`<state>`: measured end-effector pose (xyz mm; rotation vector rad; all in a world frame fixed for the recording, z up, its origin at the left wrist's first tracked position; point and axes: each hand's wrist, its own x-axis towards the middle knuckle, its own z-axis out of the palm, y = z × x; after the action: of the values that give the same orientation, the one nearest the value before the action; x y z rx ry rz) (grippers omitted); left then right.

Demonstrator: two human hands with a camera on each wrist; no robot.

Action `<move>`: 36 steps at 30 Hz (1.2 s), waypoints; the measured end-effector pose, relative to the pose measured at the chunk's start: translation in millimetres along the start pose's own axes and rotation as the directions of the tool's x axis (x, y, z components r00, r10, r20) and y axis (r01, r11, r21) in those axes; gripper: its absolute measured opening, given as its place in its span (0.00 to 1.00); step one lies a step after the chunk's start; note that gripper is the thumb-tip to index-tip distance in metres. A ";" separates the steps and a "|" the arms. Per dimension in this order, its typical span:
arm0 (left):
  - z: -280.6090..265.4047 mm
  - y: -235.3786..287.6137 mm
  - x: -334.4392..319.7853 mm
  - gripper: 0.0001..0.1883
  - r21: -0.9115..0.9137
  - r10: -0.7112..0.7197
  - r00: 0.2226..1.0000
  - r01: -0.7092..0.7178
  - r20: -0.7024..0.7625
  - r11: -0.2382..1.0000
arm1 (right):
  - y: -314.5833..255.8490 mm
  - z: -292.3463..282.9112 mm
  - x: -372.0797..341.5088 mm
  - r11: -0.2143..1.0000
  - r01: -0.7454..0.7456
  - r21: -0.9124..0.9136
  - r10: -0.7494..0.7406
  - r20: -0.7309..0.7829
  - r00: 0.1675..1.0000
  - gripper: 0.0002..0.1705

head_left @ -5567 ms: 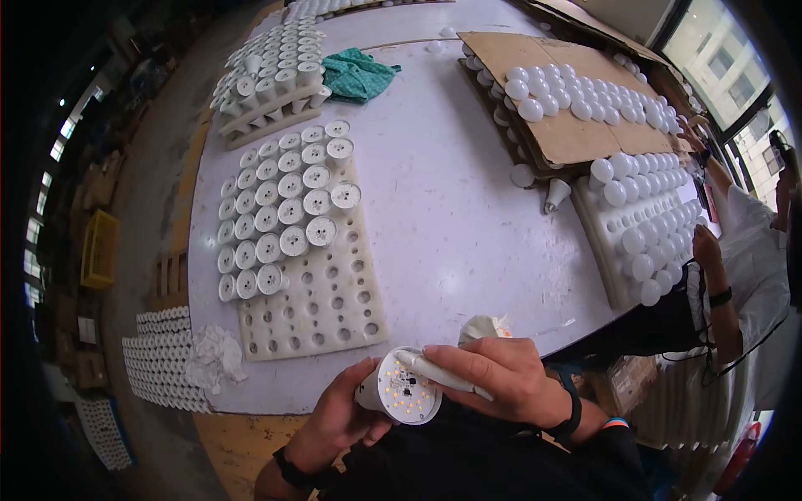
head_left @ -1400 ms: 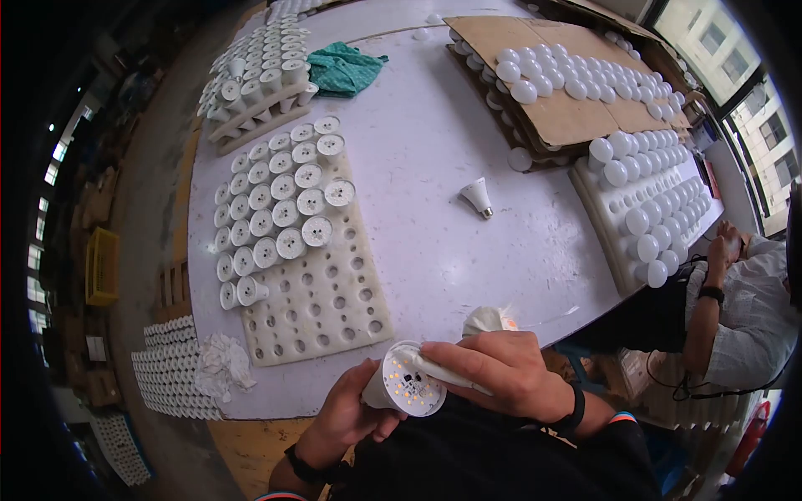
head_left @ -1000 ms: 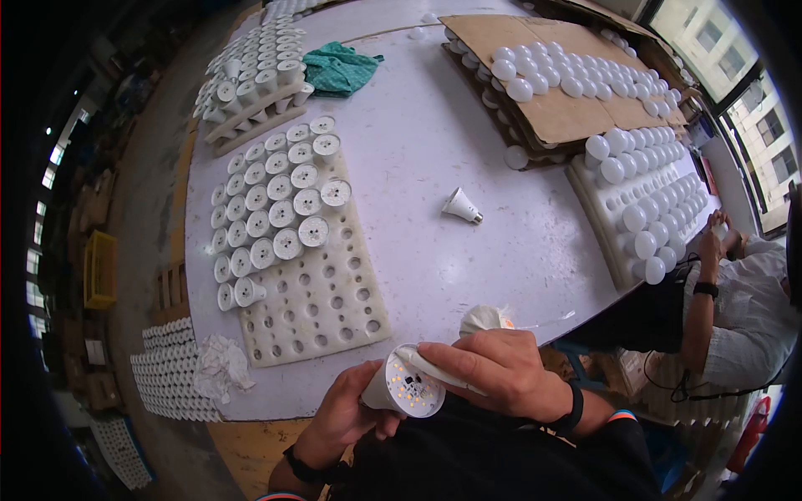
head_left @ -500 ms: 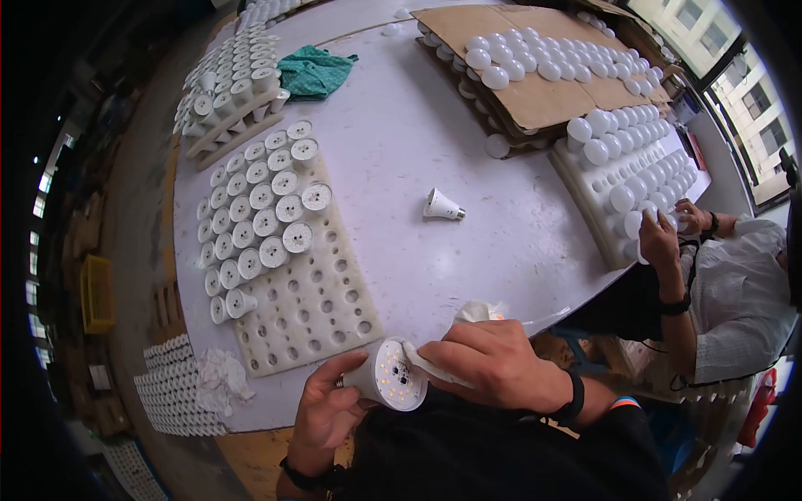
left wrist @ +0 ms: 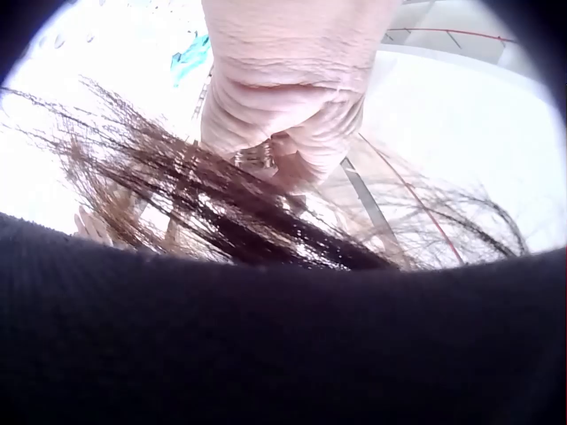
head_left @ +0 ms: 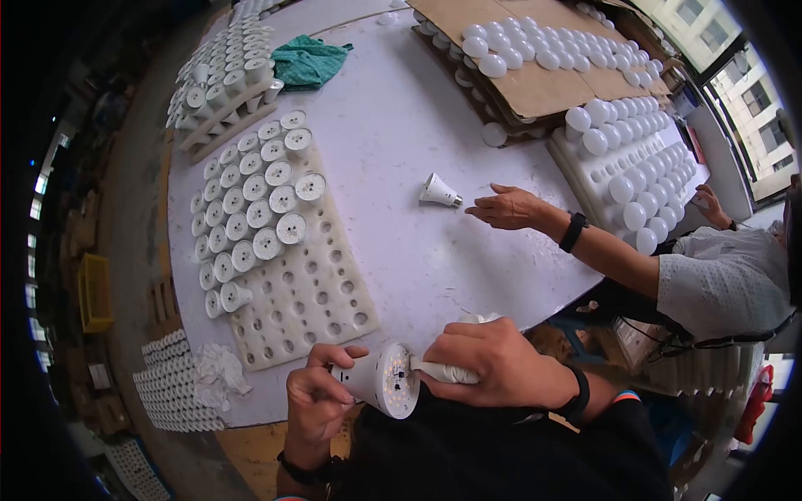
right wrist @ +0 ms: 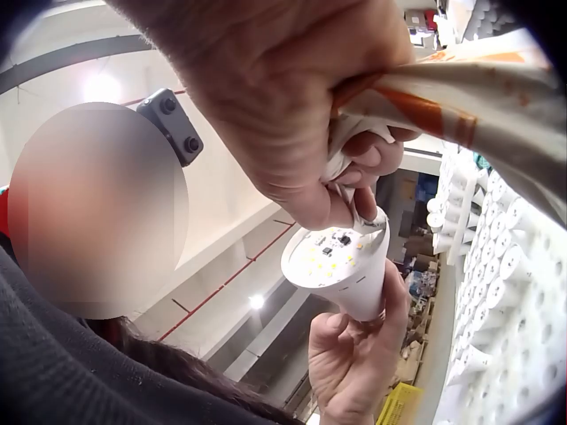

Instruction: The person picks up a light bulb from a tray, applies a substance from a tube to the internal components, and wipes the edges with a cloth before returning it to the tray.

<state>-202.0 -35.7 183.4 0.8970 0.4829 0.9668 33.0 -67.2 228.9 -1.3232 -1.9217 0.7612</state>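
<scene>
No legible lettering (orange marks (right wrist: 430,111) on the white bag (right wrist: 523,115) too blurred).

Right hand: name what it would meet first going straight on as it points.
Likely the bulb housing, held in the left hand. The white bag that the right hand grips looks to be at the housing's rim, though actual contact is hard to tell.

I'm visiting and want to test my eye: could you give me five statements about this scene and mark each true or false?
1. The left hand holds a bulb. True.
2. The right hand holds nothing. False: the right hand grips a white bag.
3. A green cloth lies on the table. True.
4. The near tray is full. False: the near tray has many empty holes.
5. A loose bulb on the table lies on its side. True.
</scene>
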 end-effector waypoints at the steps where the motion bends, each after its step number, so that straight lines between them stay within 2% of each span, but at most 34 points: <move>1: -0.9 -4.0 1.2 0.11 -0.003 -0.003 1.000 0.003 0.002 1.000 | 0.2 -0.6 -0.7 0.999 -0.021 0.036 0.021 -0.010 1.000 0.10; 3: -3.7 -15.3 5.8 0.15 -0.189 0.003 1.000 0.000 0.015 0.982 | 1.8 -3.1 -2.6 0.997 -0.039 0.066 0.040 -0.021 0.999 0.09; 4: -5.6 -21.4 9.7 0.15 -0.190 0.006 1.000 -0.003 0.017 0.982 | 3.3 -4.7 -4.5 0.988 -0.069 0.141 0.074 -0.028 0.997 0.09; 5: -8.0 -28.4 15.4 0.17 -0.316 -0.163 0.981 0.122 -0.105 0.941 | 4.5 -6.9 -6.4 0.972 -0.095 0.215 0.105 -0.033 0.994 0.10; 6: -10.8 -36.9 23.4 0.21 -0.449 -0.334 0.921 0.217 -0.199 0.867 | 2.8 -12.2 -8.2 0.949 -0.167 0.267 0.178 -0.014 0.984 0.11; 7: -14.5 -50.0 34.6 0.22 -0.407 -0.397 0.895 0.291 -0.204 0.866 | 4.1 -13.6 -9.6 0.953 -0.156 0.259 0.166 -0.019 0.986 0.11; 9: -49.5 -92.4 42.4 0.19 -0.309 -0.572 0.785 0.497 -0.238 0.811 | 8.6 -15.1 -16.8 0.940 -0.177 0.291 0.212 -0.093 0.973 0.13; 10: -72.8 -119.5 40.6 0.19 -0.307 -0.567 0.791 0.494 -0.231 0.814 | 12.8 -17.7 -22.0 0.948 -0.187 0.257 0.209 -0.062 0.976 0.14; 11: -97.4 -148.0 37.2 0.20 -0.263 -0.628 0.748 0.575 -0.216 0.775 | 16.3 -20.3 -26.9 0.952 -0.180 0.249 0.202 -0.066 0.977 0.14; 12: -103.2 -159.5 43.1 0.21 -0.217 -0.683 0.700 0.648 -0.207 0.730 | 19.7 -22.8 -30.8 0.954 -0.195 0.228 0.211 -0.046 0.976 0.14; 13: -105.6 -173.4 50.3 0.21 -0.214 -0.674 0.709 0.639 -0.208 0.739 | 22.1 -25.5 -34.0 0.955 -0.209 0.209 0.219 -0.025 0.975 0.14; 15: -81.0 -189.6 71.8 0.23 -0.194 -0.714 0.651 0.689 -0.257 0.698 | 24.4 -31.3 -37.3 0.958 -0.194 0.210 0.208 -0.046 0.977 0.13; 17: -47.8 -205.8 100.2 0.24 -0.138 -0.589 0.799 0.574 -0.121 0.807 | 24.9 -37.3 -38.9 0.940 -0.266 0.215 0.289 -0.083 0.954 0.11; 19: -20.3 -210.2 120.9 0.24 0.130 -0.507 0.850 0.524 -0.142 0.842 | 24.6 -39.4 -36.8 0.933 -0.269 0.239 0.297 -0.086 0.951 0.09; 20: -18.7 -203.6 124.3 0.24 0.132 -0.496 0.853 0.517 -0.162 0.846 | 25.1 -40.8 -36.1 0.925 -0.284 0.251 0.316 -0.096 0.944 0.10; 21: -16.7 -197.4 126.3 0.24 0.375 -0.436 0.887 0.461 -0.153 0.805 | 26.0 -42.3 -35.2 0.917 -0.302 0.261 0.338 -0.106 0.935 0.10; 22: -17.4 -193.0 128.0 0.23 0.595 -0.383 0.915 0.379 -0.126 0.709 | 27.5 -43.1 -33.2 0.905 -0.314 0.287 0.351 -0.088 0.932 0.12; 23: -29.6 -186.3 127.3 0.23 0.597 -0.374 0.917 0.377 -0.136 0.708 | 28.2 -42.6 -29.9 0.907 -0.304 0.290 0.340 -0.081 0.937 0.12; 25: -77.1 -163.2 120.3 0.21 0.337 -0.488 0.822 0.567 -0.295 0.751 | 28.6 -39.5 -23.3 0.889 -0.314 0.333 0.357 -0.074 0.931 0.13; 26: -98.5 -152.6 117.5 0.19 0.205 -0.353 0.809 0.489 -0.470 0.848 | 31.7 -36.2 -21.1 0.909 -0.268 0.319 0.308 -0.084 0.948 0.14; 27: -120.2 -144.0 114.7 0.18 0.091 -0.230 0.736 0.368 -0.637 0.926 | 30.6 -36.0 -16.6 0.910 -0.264 0.319 0.303 -0.078 0.950 0.14; 28: -146.4 -140.7 116.4 0.19 0.145 -0.069 0.664 0.262 -0.745 0.954 | 27.8 -36.8 -12.0 0.916 -0.298 0.269 0.315 -0.022 0.949 0.14; 29: -165.4 -138.4 121.8 0.20 0.211 0.086 0.559 0.164 -0.825 0.964 | 25.6 -36.8 -7.4 0.920 -0.329 0.213 0.330 0.032 0.943 0.14; 30: -168.8 -131.0 128.3 0.20 0.202 0.081 0.558 0.159 -0.826 0.966 | 24.5 -34.8 -4.0 0.921 -0.331 0.203 0.331 0.035 0.943 0.14; 32: -170.1 -116.7 145.3 0.23 0.328 0.169 0.550 0.204 -0.818 0.923 | 22.7 -28.1 -0.3 0.912 -0.331 0.241 0.330 0.046 0.943 0.13; 36: -184.5 -121.0 173.0 0.26 0.295 0.111 0.617 0.205 -0.779 0.933 | 17.3 -13.0 6.3 0.873 -0.357 0.332 0.390 -0.036 0.920 0.14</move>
<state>-184.7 161.3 -15.4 0.7243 1.4922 1.2300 51.2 -54.7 224.5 -1.5090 -1.3989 1.1207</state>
